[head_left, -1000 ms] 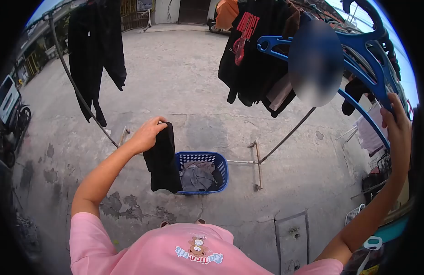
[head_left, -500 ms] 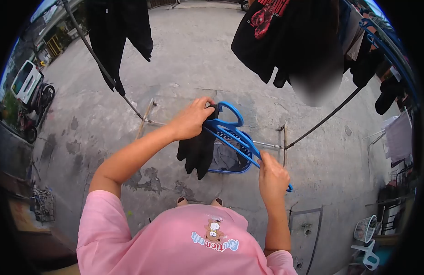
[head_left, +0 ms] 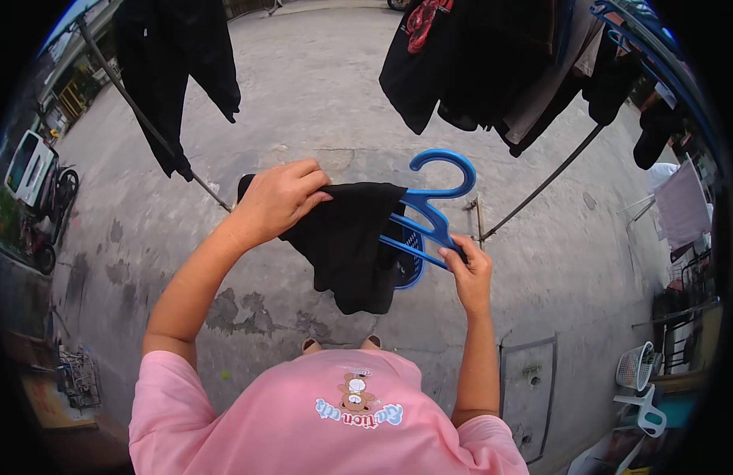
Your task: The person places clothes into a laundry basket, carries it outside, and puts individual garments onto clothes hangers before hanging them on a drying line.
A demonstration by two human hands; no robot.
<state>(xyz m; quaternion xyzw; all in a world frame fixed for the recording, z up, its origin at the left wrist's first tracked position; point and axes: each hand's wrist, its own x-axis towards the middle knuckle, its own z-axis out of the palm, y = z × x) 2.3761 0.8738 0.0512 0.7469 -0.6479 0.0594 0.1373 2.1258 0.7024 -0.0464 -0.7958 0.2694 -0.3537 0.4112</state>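
Note:
A blue plastic clothes hanger (head_left: 436,215) is in front of me, its hook pointing up and away. My right hand (head_left: 471,273) is closed around the hanger's right end. Black cloth, a garment (head_left: 347,245) whose kind I cannot make out, hangs over the hanger's left part and hides it. My left hand (head_left: 283,198) pinches the garment's upper edge near its left end. Below the hanger a blue laundry basket (head_left: 416,273) stands on the ground, mostly hidden by the garment.
Black trousers (head_left: 172,71) hang from the rack at upper left. Several dark clothes (head_left: 493,71) hang at upper right beside more blue hangers (head_left: 620,20). A rack pole (head_left: 545,182) slants down on the right. A white basket (head_left: 636,366) and a white plastic chair (head_left: 645,410) stand at lower right.
My left hand has moved left, drawing the black garment along and spreading it over the hanger's left part. The hanger's hook now stands farther right, and the garment covers more of the basket.

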